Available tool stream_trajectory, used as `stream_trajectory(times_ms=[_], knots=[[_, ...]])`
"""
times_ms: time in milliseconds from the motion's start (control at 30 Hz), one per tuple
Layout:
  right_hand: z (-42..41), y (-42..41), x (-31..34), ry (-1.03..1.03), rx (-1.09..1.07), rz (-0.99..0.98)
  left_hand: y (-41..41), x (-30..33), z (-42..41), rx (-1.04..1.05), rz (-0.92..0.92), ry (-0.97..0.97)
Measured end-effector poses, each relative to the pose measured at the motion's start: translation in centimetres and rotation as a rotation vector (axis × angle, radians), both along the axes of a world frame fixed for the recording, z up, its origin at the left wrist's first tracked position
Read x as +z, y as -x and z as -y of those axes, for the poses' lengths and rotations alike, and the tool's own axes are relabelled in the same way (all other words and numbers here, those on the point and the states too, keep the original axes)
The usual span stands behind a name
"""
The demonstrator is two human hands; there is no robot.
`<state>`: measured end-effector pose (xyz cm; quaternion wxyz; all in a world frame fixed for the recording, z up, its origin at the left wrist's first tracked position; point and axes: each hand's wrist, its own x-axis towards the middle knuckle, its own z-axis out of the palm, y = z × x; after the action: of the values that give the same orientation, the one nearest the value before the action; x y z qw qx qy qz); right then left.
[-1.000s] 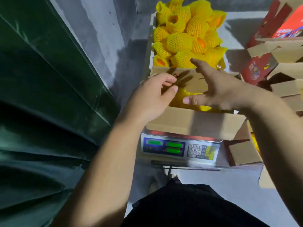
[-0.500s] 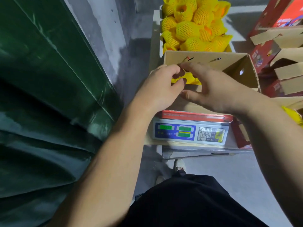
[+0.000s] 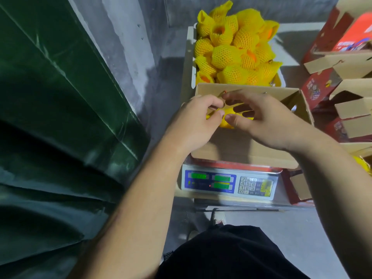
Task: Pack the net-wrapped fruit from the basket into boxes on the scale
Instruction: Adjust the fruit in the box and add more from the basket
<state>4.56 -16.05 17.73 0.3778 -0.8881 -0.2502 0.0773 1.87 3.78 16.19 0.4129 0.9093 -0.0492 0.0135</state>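
Both hands, left (image 3: 198, 117) and right (image 3: 261, 119), pinch a net-wrapped fruit (image 3: 226, 117) with curled fingers inside the open box (image 3: 243, 154) on the scale (image 3: 227, 183); lowering it gently should avoid bruising.

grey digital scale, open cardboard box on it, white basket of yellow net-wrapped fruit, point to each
grey digital scale (image 3: 229, 183), head view, display panel
open cardboard box (image 3: 244, 157), head view, near wall
white basket (image 3: 190, 57), head view, left rim

Open brown box (image 3: 247, 146) of matt corrugated cardboard at centre. At 12 o'clock, yellow fruit sleeves (image 3: 235, 55) of soft foam mesh, finely netted. At 6 o'clock, white smooth plastic scale (image 3: 229, 183). At 9 o'clock, glossy dark green sheeting (image 3: 60, 117), creased.
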Motion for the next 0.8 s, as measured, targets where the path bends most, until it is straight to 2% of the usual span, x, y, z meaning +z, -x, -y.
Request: stream_trajectory(times_ms=[133, 300, 467, 567, 700, 800], knots=[[1.4, -4.5, -0.3, -0.004, -0.091, 0.05, -3.0, 0.5, 1.4, 0.005, 0.0, -0.015], [2.2, -13.6, -1.5, 0.134, -0.247, 0.108, -7.3, 1.0, 3.0, 0.06, -0.015, -0.001], [-0.5, -22.2, -4.8, 0.462, -0.138, -0.085, -11.0, 0.7, 4.0, 0.129, -0.025, 0.0], [-2.0, -23.9, -6.9, 0.657, -0.14, -0.105, -12.7, -0.2, 4.2, 0.166, -0.043, -0.018], [-2.4, -24.4, -7.2, 0.658, -0.151, -0.048, -14.4, -1.1, 4.4, 0.196, -0.052, -0.021], [-1.0, -24.2, -6.0, 0.526, -0.154, -0.024, -15.7, -1.2, 4.8, 0.222, -0.05, -0.036]])
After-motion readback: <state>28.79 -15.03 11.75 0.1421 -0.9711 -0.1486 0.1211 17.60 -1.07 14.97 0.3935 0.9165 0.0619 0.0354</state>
